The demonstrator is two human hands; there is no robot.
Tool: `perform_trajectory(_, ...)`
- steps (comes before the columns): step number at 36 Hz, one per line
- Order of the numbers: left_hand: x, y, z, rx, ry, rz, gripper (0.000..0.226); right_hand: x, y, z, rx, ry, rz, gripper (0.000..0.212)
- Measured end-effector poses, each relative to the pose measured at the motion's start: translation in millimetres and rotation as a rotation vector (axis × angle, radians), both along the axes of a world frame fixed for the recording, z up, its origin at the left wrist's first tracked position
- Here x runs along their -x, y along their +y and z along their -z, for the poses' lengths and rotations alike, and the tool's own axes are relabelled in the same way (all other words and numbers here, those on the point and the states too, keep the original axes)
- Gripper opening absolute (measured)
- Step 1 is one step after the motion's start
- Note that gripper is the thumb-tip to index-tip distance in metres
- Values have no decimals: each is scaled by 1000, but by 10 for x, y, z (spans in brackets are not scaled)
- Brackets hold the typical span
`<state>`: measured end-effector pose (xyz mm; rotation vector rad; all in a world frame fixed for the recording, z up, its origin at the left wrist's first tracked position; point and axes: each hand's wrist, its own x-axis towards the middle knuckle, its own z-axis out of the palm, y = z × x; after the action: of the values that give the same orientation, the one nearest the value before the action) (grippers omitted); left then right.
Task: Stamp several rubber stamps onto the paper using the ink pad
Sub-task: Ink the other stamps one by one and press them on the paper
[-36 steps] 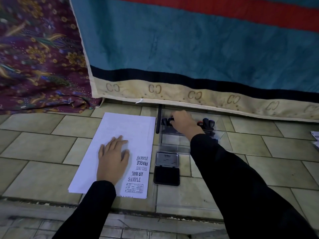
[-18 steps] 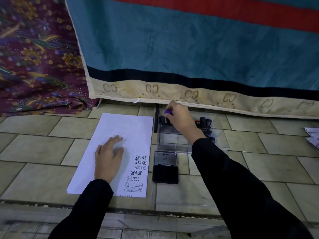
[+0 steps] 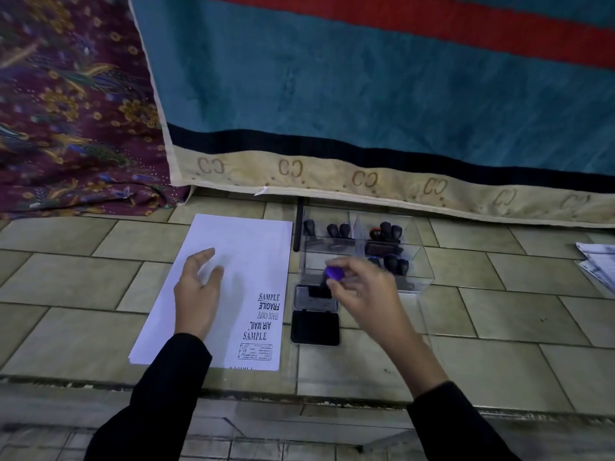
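Observation:
A white paper sheet [image 3: 239, 261] lies on the tiled floor, with several black stamped words along its right edge. My left hand [image 3: 199, 287] rests flat on it, fingers apart. Right of the sheet sits an open black ink pad [image 3: 315, 327], its lid [image 3: 301, 299] folded back. My right hand [image 3: 357, 291] pinches a rubber stamp with a purple top [image 3: 333, 273], holding it over the lid end of the pad. Behind it stands a clear plastic box [image 3: 422, 271] holding several dark-handled stamps [image 3: 339, 230].
A teal, red and beige cloth [image 3: 366, 111] hangs behind the box. A purple floral fabric [image 3: 73, 121] lies at the back left. Folded papers [image 3: 599, 261] sit at the right edge. A step edge [image 3: 233, 384] runs below the sheet.
My right hand lifted the purple-topped stamp out of the box and brought it toward me over the ink pad. My left hand stayed on the paper.

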<state>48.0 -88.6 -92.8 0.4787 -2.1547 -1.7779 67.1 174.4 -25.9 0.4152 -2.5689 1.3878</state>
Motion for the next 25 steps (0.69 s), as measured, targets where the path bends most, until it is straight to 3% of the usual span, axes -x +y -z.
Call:
perform_trajectory(3,-68,108,-62,90,48,47,29,-156,-37,125,-23,-24,-44,23)
perform_trajectory(6,-170,229,-53,180,85,224,29,-238,-69,182,-62,2,-63,23)
perform_trajectory(12,-302,452,99,635,118,647,75,-309,-107,189,-124,25,-82,26)
perform_trajectory(18,-313,545,193,748,92,667,107,-338,-149,173,-185,62,-89,29)
perform_trajectory(25,-335,572,181,783,76,646,104,-377,-180,178,-207,84,-68,27)
